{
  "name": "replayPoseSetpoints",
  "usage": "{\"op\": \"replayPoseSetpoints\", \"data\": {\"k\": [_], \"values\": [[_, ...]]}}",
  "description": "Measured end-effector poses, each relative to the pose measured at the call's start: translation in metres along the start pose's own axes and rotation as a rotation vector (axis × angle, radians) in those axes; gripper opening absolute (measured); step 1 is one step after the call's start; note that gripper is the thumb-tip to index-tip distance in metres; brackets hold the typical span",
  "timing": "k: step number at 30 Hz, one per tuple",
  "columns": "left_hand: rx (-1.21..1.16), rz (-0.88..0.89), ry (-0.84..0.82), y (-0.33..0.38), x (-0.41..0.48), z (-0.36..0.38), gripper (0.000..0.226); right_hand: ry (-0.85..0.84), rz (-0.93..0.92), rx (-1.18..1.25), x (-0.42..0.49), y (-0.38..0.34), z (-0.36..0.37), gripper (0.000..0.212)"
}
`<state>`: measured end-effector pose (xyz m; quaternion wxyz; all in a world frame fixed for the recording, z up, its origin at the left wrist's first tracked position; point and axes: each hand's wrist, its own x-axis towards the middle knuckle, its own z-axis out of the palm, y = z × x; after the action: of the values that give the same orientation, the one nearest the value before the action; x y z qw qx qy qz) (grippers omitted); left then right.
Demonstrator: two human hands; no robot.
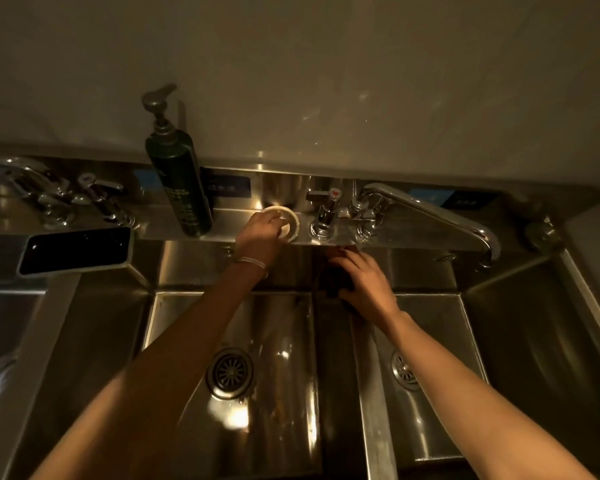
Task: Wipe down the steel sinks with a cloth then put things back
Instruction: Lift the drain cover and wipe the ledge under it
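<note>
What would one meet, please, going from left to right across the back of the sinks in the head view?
Phone, green pump bottle, left hand gripping a round white object, red-marked tap handle, long faucet spout.

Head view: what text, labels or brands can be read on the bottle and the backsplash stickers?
Pump bottle: pale print, too blurred to read.
Dark sticker beside it: blurred, unreadable.
Stickers behind the spout: blurred, unreadable.
Tap handle: red mark, no words.
Left hand's pale disc: none seen.
</note>
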<state>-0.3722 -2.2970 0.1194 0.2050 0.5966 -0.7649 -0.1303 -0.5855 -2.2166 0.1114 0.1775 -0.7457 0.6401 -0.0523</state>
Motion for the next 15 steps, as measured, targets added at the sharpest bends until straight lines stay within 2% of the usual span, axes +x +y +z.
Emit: {"op": "replayPoseSetpoints", "data": {"k": [2, 5, 9, 12, 15], "values": [[0.022, 0.032, 0.012, 0.001, -0.035, -0.005, 0.027, 0.033, -0.017, 0.035, -0.002, 0.0, 0.001, 0.066], [0.02, -0.057, -0.162, 0.004, -0.109, -0.008, 0.034, 0.077, -0.099, 0.063, -0.014, 0.001, 0.006, 0.06], [-0.07, -0.155, -0.276, 0.015, -0.196, -0.016, 0.032, 0.096, -0.233, 0.077, -0.06, 0.002, 0.017, 0.061], [-0.08, -0.149, -0.294, 0.023, -0.243, -0.022, 0.023, 0.105, -0.358, 0.095, -0.111, -0.007, 0.025, 0.063], [-0.033, -0.106, -0.335, 0.026, -0.283, -0.028, 0.028, 0.15, -0.471, 0.119, -0.168, -0.019, 0.032, 0.06]]}}
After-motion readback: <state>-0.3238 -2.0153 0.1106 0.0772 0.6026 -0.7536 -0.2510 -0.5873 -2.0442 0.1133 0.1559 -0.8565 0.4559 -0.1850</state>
